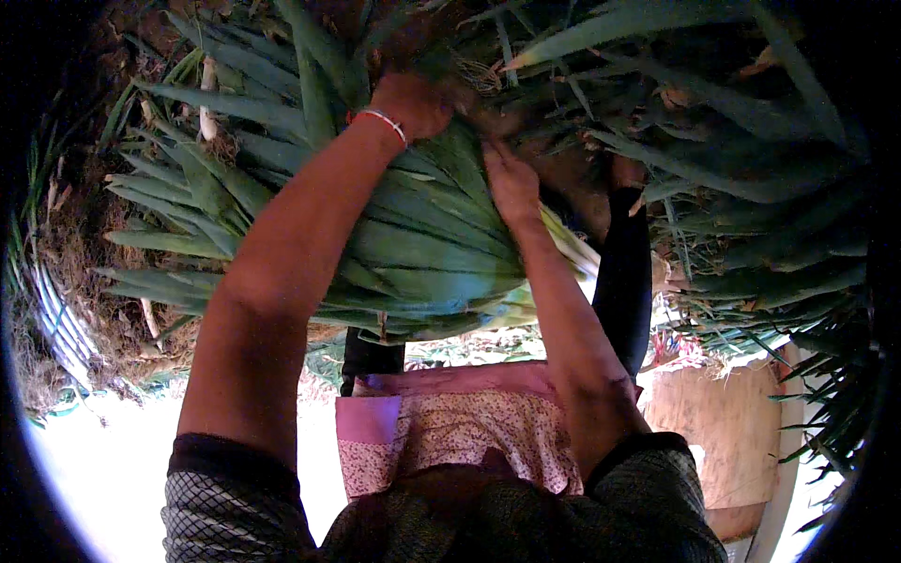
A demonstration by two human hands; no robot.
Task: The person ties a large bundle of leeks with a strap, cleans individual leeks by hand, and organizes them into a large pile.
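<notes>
A large bunch of green onions or leeks (422,239) lies before me, its broad green leaves fanned to the left and its pale stalks showing beneath my right forearm. My left hand (415,105), with a red and white band at the wrist, presses on the upper part of the leaves; its fingertips are lost in shadow. Lower and to the right, my right hand (514,183) rests along the edge of the same leaves, fingers pointing up and away. How firmly either hand grips is not visible.
More long-leaved onions (760,183) are heaped at the right. At the far left lie white stalks (63,324) beside tangled roots (120,281). A loose stalk (208,98) rests on the leaves. A wooden surface (711,429) stands at lower right, and a pink patterned cloth (464,422) covers my lap.
</notes>
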